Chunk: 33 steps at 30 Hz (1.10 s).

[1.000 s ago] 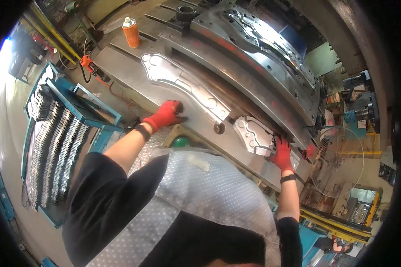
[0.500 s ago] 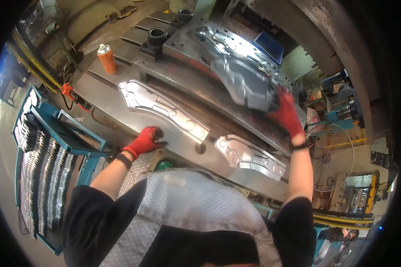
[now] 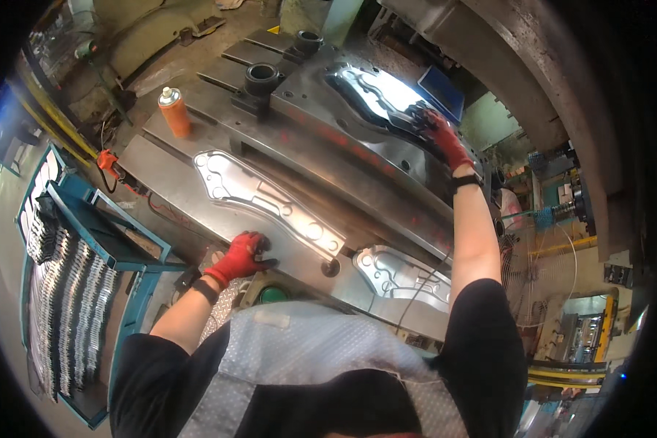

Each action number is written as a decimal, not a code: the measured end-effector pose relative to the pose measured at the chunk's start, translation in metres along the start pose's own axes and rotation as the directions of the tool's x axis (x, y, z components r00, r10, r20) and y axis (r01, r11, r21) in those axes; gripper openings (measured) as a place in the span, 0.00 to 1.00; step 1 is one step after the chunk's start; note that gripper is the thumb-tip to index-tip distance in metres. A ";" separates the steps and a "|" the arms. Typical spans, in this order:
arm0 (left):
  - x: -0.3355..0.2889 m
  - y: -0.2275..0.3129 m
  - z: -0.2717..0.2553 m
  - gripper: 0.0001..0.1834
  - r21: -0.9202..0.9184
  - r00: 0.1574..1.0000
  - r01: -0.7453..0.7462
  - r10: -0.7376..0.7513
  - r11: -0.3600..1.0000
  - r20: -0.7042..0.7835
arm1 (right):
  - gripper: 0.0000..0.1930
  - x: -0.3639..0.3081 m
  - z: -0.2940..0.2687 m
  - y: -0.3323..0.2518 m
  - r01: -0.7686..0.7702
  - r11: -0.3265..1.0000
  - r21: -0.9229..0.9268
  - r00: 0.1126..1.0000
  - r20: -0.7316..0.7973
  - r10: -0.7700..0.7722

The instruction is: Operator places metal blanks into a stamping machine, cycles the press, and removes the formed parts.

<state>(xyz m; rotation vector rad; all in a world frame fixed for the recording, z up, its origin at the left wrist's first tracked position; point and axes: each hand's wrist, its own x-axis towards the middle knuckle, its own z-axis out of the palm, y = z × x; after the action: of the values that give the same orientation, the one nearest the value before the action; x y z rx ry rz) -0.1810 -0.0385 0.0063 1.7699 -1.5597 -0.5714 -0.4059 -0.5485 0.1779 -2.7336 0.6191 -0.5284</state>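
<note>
My right hand (image 3: 439,135), in a red glove, reaches far across the press and grips the right end of a shiny stamped metal part (image 3: 372,95) lying on the grey die block (image 3: 321,139). My left hand (image 3: 241,257), also in a red glove, rests open on the near steel ledge (image 3: 160,179). Its fingers touch the edge of a long stamped metal panel (image 3: 270,201). A second, shorter stamped panel (image 3: 401,276) lies on the ledge to the right, under my right arm.
An orange spray can (image 3: 174,111) stands at the far left of the press bed. Two dark guide bushings (image 3: 263,75) rise behind it. A blue rack (image 3: 142,252) with several rows of stacked metal parts stands to my left. A green button (image 3: 272,295) sits below the ledge.
My right hand has gone from the short panel on the near ledge up and away to the shiny part on the die. My left hand has stayed on the ledge.
</note>
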 end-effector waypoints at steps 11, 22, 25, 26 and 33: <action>0.002 -0.002 0.011 0.18 -0.020 0.999 -0.024 0.024 1.000 0.021 | 0.23 -0.028 -0.013 -0.100 -0.197 0.791 -0.579 0.977 -0.051 0.206; -0.078 -0.030 0.056 0.16 0.232 0.852 0.003 -0.124 0.973 0.509 | 0.19 -0.340 0.050 -0.244 -0.593 0.805 0.021 0.558 0.732 0.391; -0.076 -0.047 0.075 0.16 0.124 0.813 -0.175 0.073 0.977 0.577 | 0.15 -0.411 0.061 -0.259 -0.797 0.537 -0.276 0.284 0.614 0.737; -0.070 -0.050 0.087 0.15 0.096 0.797 -0.241 0.141 0.966 0.588 | 0.13 -0.482 0.092 -0.226 -0.643 0.651 -0.403 0.361 0.590 0.722; -0.086 -0.180 0.238 0.09 0.288 0.688 -0.472 0.143 0.833 0.711 | 0.13 -0.566 0.135 -0.227 -0.742 0.548 -0.387 0.431 0.352 0.831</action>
<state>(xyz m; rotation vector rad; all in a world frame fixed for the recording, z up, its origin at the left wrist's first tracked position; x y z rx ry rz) -0.2481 0.0008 -0.2947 1.6127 -2.6412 -0.7622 -0.7452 -0.0648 -0.0243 -2.1399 1.7033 0.4973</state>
